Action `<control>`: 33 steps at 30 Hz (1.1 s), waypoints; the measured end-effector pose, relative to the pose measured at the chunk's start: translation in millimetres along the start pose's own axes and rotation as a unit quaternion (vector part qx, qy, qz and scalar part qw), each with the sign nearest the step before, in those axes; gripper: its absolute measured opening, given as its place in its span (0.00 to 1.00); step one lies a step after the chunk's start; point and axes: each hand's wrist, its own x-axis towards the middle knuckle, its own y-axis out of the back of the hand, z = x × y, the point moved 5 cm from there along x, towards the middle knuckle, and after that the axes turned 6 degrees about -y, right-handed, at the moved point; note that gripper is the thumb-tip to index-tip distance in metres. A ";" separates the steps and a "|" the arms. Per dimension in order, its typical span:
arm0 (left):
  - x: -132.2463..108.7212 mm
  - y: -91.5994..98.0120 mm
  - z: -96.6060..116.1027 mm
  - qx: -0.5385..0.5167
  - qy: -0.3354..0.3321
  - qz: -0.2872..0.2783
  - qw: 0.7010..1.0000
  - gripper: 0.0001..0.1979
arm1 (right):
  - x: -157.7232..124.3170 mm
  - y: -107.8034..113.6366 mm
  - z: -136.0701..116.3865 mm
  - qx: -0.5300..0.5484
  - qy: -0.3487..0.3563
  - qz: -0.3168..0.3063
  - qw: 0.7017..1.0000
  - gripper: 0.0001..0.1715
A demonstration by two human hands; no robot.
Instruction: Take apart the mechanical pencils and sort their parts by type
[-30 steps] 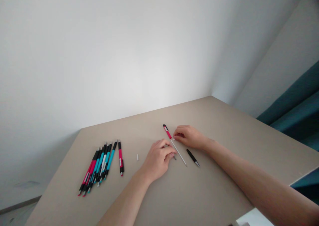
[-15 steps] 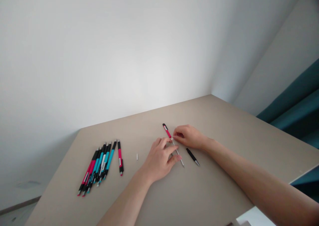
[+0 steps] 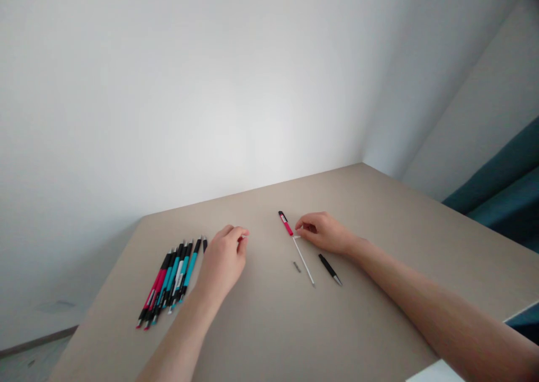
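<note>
My left hand (image 3: 223,264) is closed in a pinch above the table, with a small white plastic piece (image 3: 245,236) showing at its fingertips. My right hand (image 3: 320,231) rests on the table, fingers curled, its fingertips at another small white piece (image 3: 297,236). Beside that lies the pink pen barrel (image 3: 285,223) with its black clip end pointing away. A thin white ink refill (image 3: 304,262) extends from near the barrel toward me. Left of the refill is a small metal spring (image 3: 297,267). The black pen grip with a silver tip (image 3: 330,269) lies to the right.
A row of pink, blue and black pens (image 3: 170,281) lies on the left of the beige table (image 3: 269,331). One more pen (image 3: 205,244) is mostly hidden behind my left hand. The wall borders the table's back; a white object (image 3: 435,372) is at the lower right.
My left hand has moved left from the refill to where the small white piece lay, and that piece is now off the table. The spring and refill are uncovered. My right hand has stayed by the barrel.
</note>
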 end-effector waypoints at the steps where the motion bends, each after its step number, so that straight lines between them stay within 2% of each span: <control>1: -2.3 2.2 -8.3 -0.012 0.007 -0.033 0.999 0.10 | 0.3 0.1 -0.1 0.002 -0.002 0.002 1.000 0.11; 4: -11.6 3.3 -19.3 -0.063 -0.037 -0.111 0.991 0.15 | 1.3 0.0 -0.4 0.010 -0.008 0.003 1.000 0.12; 6: -16.8 1.7 -21.6 -0.075 -0.056 -0.136 0.986 0.18 | 1.6 -0.1 -0.4 0.017 -0.013 0.000 1.000 0.12; 12: -18.3 -0.9 -24.3 -0.075 -0.057 -0.148 0.984 0.14 | 0.8 0.8 0.1 0.024 -0.013 -0.002 1.000 0.12; 15: -19.0 2.6 -25.2 -0.092 -0.063 -0.148 0.983 0.15 | 0.1 0.6 0.2 0.025 -0.006 -0.004 1.000 0.12; 18: -21.7 5.1 -25.1 -0.105 -0.075 -0.171 0.977 0.17 | -0.8 0.3 -0.7 0.019 0.008 -0.001 1.000 0.11; 21: -23.5 5.5 -25.0 -0.105 -0.080 -0.194 0.972 0.14 | -1.6 -1.2 -1.7 0.007 0.019 -0.006 1.000 0.10; 27: -22.4 -0.8 -20.9 -0.110 -0.069 -0.182 0.975 0.10 | 0.5 -3.9 -1.3 0.001 0.029 -0.012 1.000 0.07; 33: -10.7 -29.1 4.5 -0.109 -0.094 -0.121 0.982 0.09 | 2.0 -5.2 0.8 0.005 0.031 -0.016 0.999 0.06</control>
